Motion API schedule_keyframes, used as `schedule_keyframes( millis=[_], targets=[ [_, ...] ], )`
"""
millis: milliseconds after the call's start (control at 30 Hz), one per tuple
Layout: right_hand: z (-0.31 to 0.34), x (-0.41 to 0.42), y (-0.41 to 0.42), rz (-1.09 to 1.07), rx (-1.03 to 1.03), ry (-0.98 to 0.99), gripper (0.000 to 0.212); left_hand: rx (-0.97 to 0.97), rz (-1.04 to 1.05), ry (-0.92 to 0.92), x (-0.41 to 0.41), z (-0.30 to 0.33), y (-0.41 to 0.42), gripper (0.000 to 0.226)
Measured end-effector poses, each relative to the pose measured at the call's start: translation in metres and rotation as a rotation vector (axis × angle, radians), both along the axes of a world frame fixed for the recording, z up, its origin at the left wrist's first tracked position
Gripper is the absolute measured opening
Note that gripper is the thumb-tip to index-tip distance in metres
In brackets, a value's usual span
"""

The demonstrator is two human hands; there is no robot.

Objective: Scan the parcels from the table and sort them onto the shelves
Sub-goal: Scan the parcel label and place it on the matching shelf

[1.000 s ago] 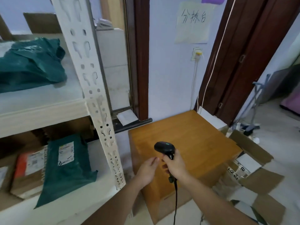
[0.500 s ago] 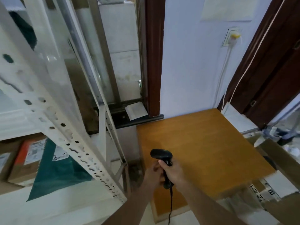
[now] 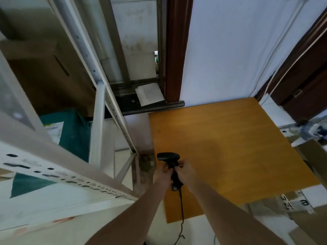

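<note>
A black barcode scanner (image 3: 171,165) with a trailing cable is held upright at the near left edge of the orange wooden table (image 3: 230,149). My left hand (image 3: 161,175) and my right hand (image 3: 186,174) both grip its handle from either side. No parcel lies on the tabletop. A teal parcel bag (image 3: 72,133) with a white label lies on a low level of the white metal shelving (image 3: 99,186) at the left. Part of another teal bag (image 3: 26,184) shows on the nearer shelf board.
A perforated white shelf upright (image 3: 53,167) crosses the near left, blurred. A brown cardboard box (image 3: 46,71) stands behind the shelving. Opened cardboard boxes (image 3: 300,200) lie on the floor at the right. A dark brown door frame (image 3: 177,50) and a white wall stand behind the table.
The view has swung down and closer to the shelving and table. My left hand has come from beside the scanner onto its handle, joining my right hand.
</note>
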State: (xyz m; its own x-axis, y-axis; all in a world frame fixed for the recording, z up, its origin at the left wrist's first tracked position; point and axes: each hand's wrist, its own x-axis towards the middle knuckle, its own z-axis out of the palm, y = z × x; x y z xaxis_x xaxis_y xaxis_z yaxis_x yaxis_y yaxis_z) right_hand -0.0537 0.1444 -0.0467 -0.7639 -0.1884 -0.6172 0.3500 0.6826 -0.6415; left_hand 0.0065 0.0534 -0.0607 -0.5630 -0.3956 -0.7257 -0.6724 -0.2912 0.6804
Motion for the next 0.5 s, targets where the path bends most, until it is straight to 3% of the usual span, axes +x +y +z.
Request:
schedule_keyframes(
  millis=[100, 200, 500],
  targets=[
    [-0.017, -0.004, -0.001, 0.052, 0.033, -0.019, 0.024, -0.004, -0.024, -0.016, -0.003, -0.04, -0.004, 0.037],
    [-0.028, -0.004, -0.002, 0.05, 0.039, -0.036, 0.029, -0.003, -0.061, 0.013, -0.003, -0.032, -0.003, 0.029],
    [-0.034, 0.0, 0.001, 0.138, 0.106, -0.054, 0.031, 0.001, -0.213, 0.003, -0.007, -0.007, 0.002, 0.045]
  ],
)
